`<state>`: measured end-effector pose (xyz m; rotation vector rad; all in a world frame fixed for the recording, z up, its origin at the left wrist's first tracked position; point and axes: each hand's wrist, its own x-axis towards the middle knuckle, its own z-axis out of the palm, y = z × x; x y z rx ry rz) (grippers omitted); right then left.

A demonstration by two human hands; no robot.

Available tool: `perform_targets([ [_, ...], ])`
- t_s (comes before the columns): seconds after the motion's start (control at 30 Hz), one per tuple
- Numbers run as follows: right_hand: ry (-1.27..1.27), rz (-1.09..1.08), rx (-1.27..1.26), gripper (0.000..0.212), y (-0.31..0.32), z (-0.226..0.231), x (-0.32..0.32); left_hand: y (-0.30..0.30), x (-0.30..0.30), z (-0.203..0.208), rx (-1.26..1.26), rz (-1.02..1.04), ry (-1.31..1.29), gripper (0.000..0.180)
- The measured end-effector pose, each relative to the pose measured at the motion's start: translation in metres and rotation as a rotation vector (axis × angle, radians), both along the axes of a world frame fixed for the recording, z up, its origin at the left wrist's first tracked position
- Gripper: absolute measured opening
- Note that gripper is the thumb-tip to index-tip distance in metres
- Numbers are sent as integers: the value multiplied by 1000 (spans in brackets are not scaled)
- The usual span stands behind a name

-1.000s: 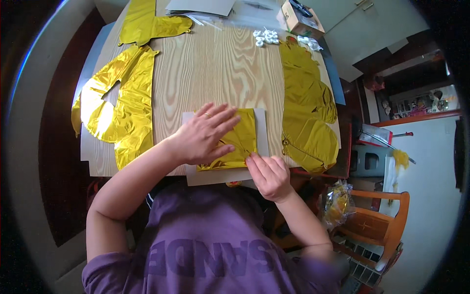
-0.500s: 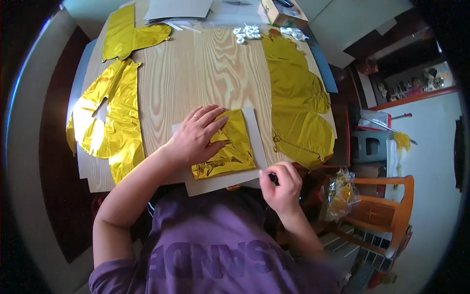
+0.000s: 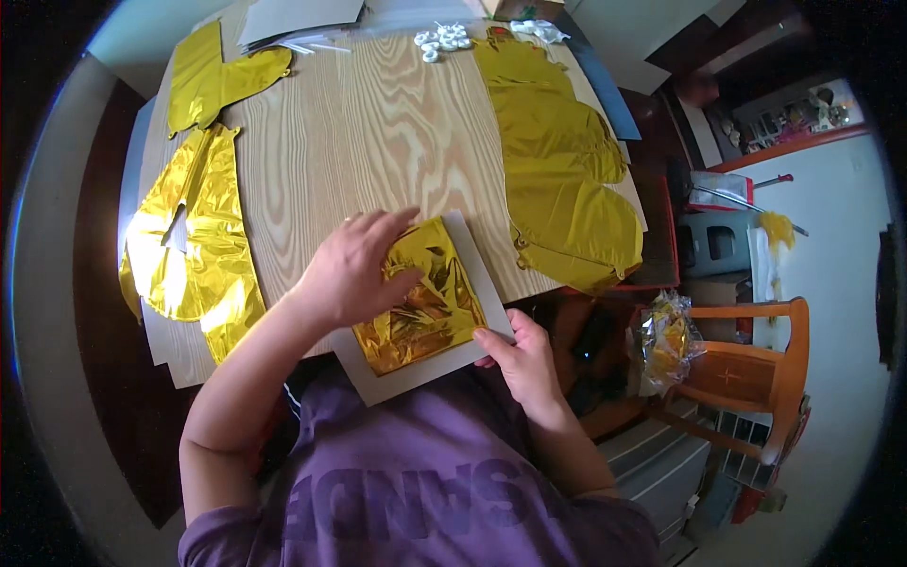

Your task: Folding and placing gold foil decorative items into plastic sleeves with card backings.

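Observation:
A folded piece of gold foil (image 3: 439, 317), creased and shiny, lies on a pale card sheet (image 3: 475, 265) at the near edge of the table. My right hand (image 3: 521, 367) grips the card's right edge, thumb on top and fingers underneath. Over the foil's left side is my left hand (image 3: 351, 269), its fingers apart; whether the fingertips touch the foil I cannot tell. To the left lie a flat gold foil balloon (image 3: 227, 260) and another gold foil balloon (image 3: 198, 80) farther back. A long gold foil balloon (image 3: 557, 161) is spread along the right side.
At the back of the wooden table (image 3: 378, 142) are grey sheets (image 3: 298, 21), thin white strips (image 3: 312, 43), small white rolls (image 3: 442, 40) and a box (image 3: 524, 8). A wooden chair (image 3: 789, 378) stands at the right, beside a clear bag (image 3: 669, 335) with gold material inside.
My right hand, closed and apart beside the card before, has taken hold of its right edge. The card with the foil is now tilted and nearer to me. My left hand's fingers have lifted and spread.

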<state>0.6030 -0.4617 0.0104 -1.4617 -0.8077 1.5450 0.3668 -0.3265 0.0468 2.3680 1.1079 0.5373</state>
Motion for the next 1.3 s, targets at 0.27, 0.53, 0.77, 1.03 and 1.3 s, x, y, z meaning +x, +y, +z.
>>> perform_targets([
  [0.27,92,57,-2,20,1,-4,7,35,14,11,-601,66,-7,34],
  [0.53,-139,-194,294,33,-9,-4,-16,32,9,-4,-632,82,-47,34],
  [0.77,-243,-23,128,30,-9,-1,-4,29,4,-5,-740,98,-125,27],
  [1.03,-204,-28,144,26,-5,-5,-3,27,0,-5,-830,46,-248,20],
  [1.3,-181,-100,199,23,-5,-2,-14,27,-4,-4,-938,59,-319,19],
])
